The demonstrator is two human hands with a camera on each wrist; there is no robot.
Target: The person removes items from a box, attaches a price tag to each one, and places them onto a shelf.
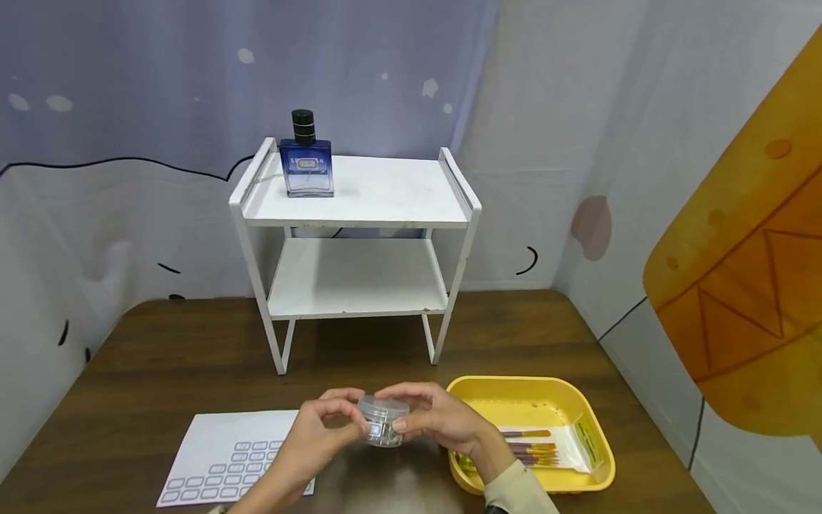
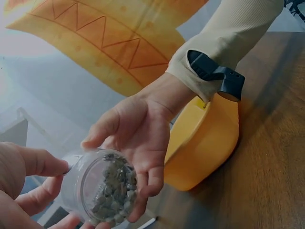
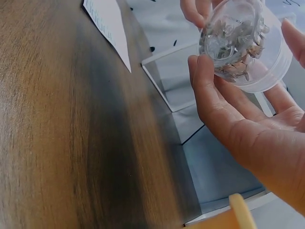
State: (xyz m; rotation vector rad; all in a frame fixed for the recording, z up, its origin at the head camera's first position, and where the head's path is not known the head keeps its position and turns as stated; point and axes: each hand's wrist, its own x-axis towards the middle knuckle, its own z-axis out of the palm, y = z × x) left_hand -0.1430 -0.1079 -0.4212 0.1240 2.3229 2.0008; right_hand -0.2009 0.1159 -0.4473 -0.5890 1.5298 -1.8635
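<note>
Head view: the left hand [image 1: 324,421] is pinching a clear jar [image 1: 384,432] of small grey pieces [image 2: 114,191] beside a blue-framed label [image 1: 375,430], while the right hand [image 1: 443,420] is curving loosely around the other side; the hands are holding it above the tabletop [image 1: 526,332], between a sheet of labels [image 1: 225,428] and a yellow basket [image 1: 514,387]. Judging by the pinch, the step in hand is probably smoothing the label; the next move is calling for a steady jar and even pressure.

ahead of jar [image 1: 384,422]: white rack [image 1: 356,275] blocks | right: yellow tray [image 1: 507,400] walls block | left: room above paper sheet [image 1: 215,439]
</note>
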